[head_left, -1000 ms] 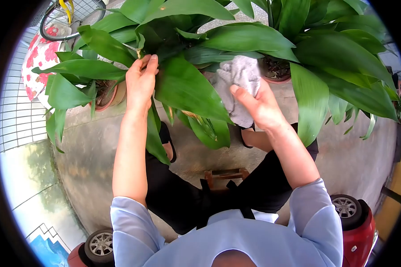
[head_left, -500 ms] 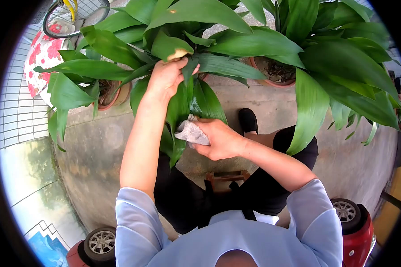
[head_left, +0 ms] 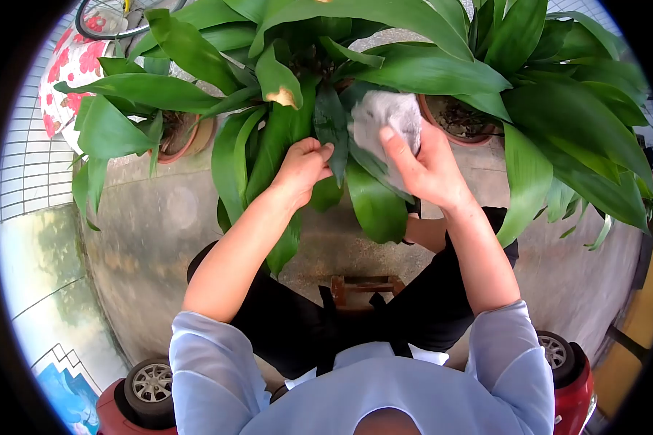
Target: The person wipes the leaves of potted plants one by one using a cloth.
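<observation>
My right hand [head_left: 429,163] is closed on a grey cloth [head_left: 388,119], its thumb on top, and the cloth lies against a drooping dark green leaf [head_left: 374,168] of the middle plant. To its left, my left hand [head_left: 305,170] has its fingers pinched together beside a small dark leaf [head_left: 331,123]; what is between the fingertips is too small to make out. Above this hand hangs a curled leaf with a brown, dried tip [head_left: 282,96]. More long leaves [head_left: 232,159] hang on the left of the hand.
Potted plants stand left in a terracotta pot [head_left: 189,145] and right in another pot [head_left: 461,134]. A small wooden stool [head_left: 366,284] is between my legs. Behind the left plant are a flowered cloth [head_left: 76,65] and a bicycle wheel [head_left: 116,32]. Red cars show at both lower corners.
My left hand has let go of the brown-tipped leaf and moved down and right. My right hand, with the cloth, has moved from the lower middle leaves up and right to another leaf.
</observation>
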`<state>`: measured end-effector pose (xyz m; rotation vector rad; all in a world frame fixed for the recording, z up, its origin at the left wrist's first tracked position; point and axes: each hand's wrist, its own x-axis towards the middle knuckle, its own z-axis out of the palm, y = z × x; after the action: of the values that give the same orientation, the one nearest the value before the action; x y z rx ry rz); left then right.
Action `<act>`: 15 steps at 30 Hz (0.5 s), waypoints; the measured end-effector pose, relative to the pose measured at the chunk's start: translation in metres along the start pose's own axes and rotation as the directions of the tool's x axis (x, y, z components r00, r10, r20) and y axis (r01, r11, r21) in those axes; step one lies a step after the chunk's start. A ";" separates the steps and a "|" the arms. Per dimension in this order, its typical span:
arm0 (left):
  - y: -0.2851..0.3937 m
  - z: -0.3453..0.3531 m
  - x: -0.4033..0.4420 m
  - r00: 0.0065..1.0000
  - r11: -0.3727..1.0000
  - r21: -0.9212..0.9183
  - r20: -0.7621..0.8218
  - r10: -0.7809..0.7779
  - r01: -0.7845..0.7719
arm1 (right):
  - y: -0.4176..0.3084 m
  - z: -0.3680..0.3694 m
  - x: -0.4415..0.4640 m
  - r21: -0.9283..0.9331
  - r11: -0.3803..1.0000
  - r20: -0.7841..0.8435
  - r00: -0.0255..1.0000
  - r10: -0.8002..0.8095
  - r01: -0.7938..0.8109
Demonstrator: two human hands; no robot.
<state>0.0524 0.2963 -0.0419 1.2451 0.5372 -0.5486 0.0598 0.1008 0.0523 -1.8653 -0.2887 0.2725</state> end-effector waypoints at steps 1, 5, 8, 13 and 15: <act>-0.005 -0.003 0.000 1.000 1.000 -0.019 -0.005 0.008 -0.008 | 0.002 0.006 0.005 -0.026 0.994 -0.021 0.994 -0.106 0.105; -0.009 -0.007 -0.009 0.998 0.997 -0.051 -0.025 0.050 -0.051 | 0.025 0.049 0.015 -0.203 0.945 0.175 0.959 -0.225 0.258; -0.018 -0.011 -0.009 0.999 1.000 -0.016 -0.052 -0.002 0.001 | 0.065 0.082 0.034 -0.300 0.952 0.363 0.930 0.054 0.062; -0.021 -0.022 -0.013 0.996 0.996 0.005 -0.001 -0.087 0.087 | 0.115 0.106 0.074 -0.530 0.848 0.304 0.933 0.191 -0.001; -0.019 -0.020 -0.014 0.998 0.998 -0.038 -0.006 -0.056 0.056 | 0.128 0.110 0.090 -0.544 0.839 0.314 0.930 0.191 0.011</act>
<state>0.0275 0.3127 -0.0512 1.1992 0.5870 -0.5787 0.1169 0.1907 -0.1063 -2.3907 -0.5733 0.6577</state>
